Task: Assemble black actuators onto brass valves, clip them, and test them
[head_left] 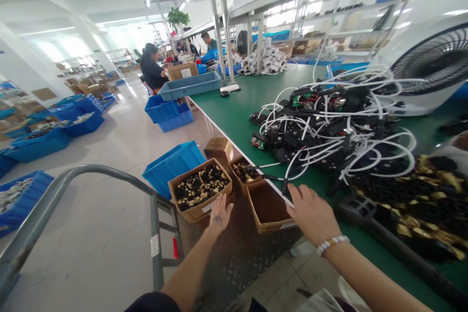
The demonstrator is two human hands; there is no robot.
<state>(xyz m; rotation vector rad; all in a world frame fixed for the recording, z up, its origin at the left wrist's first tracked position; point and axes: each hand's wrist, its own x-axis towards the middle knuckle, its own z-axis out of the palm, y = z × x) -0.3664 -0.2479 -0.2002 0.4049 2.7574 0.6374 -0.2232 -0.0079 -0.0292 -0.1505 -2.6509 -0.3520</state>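
Observation:
My left hand (pixel 220 215) is open, its fingers stretched out at the near side of a cardboard box (pixel 197 212) full of small black and gold-coloured parts (pixel 201 185). My right hand (pixel 312 214) lies at the white edge of the green table, fingers slightly bent and apart, with no held thing visible. Right by its index finger is a black cable end (pixel 285 186) on a white cable. An open brown box (pixel 261 222) with a dark inside stands just left of that hand. Behind it, a smaller box (pixel 243 186) holds similar parts.
A heap of black devices with white cables (pixel 329 126) covers part of the green table (pixel 219 107). Black and gold parts (pixel 420 204) lie at right, near a white fan (pixel 431 68). A grey cart rail (pixel 91 169) curves at left. A co-worker (pixel 151 68) sits beyond blue bins (pixel 171 163).

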